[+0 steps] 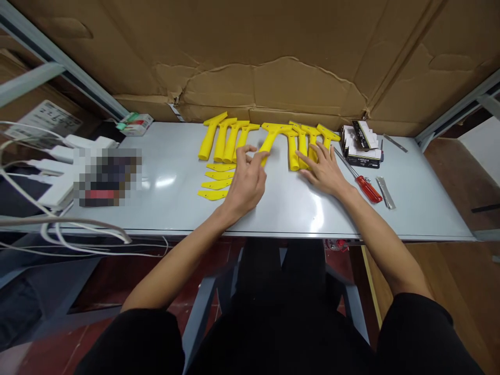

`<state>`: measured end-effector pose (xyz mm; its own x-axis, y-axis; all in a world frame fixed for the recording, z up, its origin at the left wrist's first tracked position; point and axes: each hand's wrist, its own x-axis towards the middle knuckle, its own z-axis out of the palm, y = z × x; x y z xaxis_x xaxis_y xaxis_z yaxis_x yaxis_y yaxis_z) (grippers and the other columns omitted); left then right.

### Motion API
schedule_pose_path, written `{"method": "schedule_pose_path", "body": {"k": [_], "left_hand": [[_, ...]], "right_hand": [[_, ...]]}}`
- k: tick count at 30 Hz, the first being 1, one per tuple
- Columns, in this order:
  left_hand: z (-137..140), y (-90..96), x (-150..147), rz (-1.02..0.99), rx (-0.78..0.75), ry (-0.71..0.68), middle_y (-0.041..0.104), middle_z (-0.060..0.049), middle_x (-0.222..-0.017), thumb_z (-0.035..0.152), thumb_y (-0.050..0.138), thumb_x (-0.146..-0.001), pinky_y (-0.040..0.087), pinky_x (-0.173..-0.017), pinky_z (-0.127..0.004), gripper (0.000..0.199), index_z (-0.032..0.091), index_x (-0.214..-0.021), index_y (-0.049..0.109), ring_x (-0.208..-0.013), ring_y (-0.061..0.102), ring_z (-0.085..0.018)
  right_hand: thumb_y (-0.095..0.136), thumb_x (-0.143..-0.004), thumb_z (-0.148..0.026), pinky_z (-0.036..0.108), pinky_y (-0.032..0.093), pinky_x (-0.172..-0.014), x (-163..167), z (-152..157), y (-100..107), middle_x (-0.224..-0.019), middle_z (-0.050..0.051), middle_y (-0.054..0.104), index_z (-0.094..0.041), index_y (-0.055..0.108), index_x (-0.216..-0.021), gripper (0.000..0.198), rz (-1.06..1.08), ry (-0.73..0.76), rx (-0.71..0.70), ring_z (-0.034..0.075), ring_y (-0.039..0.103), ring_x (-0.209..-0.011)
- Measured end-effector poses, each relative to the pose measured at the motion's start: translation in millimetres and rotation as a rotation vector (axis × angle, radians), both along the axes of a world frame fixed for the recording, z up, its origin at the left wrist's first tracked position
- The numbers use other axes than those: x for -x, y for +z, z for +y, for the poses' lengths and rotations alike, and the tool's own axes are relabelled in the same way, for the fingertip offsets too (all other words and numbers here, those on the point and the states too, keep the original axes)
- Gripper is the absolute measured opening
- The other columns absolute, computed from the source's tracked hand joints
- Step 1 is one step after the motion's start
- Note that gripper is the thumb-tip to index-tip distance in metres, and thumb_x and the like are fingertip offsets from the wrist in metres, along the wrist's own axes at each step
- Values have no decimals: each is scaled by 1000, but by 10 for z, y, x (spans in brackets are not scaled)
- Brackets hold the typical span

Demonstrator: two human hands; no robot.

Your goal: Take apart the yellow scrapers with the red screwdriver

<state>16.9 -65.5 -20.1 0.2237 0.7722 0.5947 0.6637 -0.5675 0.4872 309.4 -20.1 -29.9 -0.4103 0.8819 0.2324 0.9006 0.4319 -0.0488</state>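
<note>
My left hand [247, 182] is closed round the lower end of a yellow T-shaped scraper handle [271, 136], whose wide head points to the back of the table. With its fingers spread, my right hand [326, 169] lies over the lower ends of the right-hand row of yellow scraper handles [294, 151]. Another row of several such handles [219, 141] lies to the left of the held one. Flat yellow plates with small holes [215, 185] are lined up beside my left hand, which covers the ends of some.
A red-handled screwdriver [367, 188] and a small grey packet [386, 192] lie right of my right hand. Behind them are stacked small boxes [361, 146] and a thin metal blade [395, 143]. Power strips [64, 177] with cables occupy the left. Cardboard [273, 47] backs the table.
</note>
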Motion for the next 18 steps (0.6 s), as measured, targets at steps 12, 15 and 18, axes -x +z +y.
{"method": "schedule_pose_path", "body": {"k": [12,15,18], "left_hand": [[-413,-363,562,200,96,-333,42,-17,-151,25,32,-113,53,-112,-52,52,31,-163,46,-116,53,-27],[-414,-319,541,209,157,-339,42,-15,-152,33,33,-114,52,-114,-51,48,34,-159,49,-118,54,-27],[-426,-313,545,229,175,-351,44,-15,-152,32,36,-112,51,-117,-51,47,34,-157,51,-125,53,-28]], "right_hand": [[48,-103,-53,50,44,-108,-1017,-1012,37,-115,18,70,-19,78,-130,52,238,-565,-375,28,49,-115],[45,-104,-59,56,38,-110,-980,-1167,-116,-124,23,68,-19,72,-145,63,198,-517,-319,32,42,-122],[40,-104,-51,58,35,-110,-964,-1129,-191,-125,23,68,-19,73,-142,59,224,-547,-245,32,42,-123]]}}
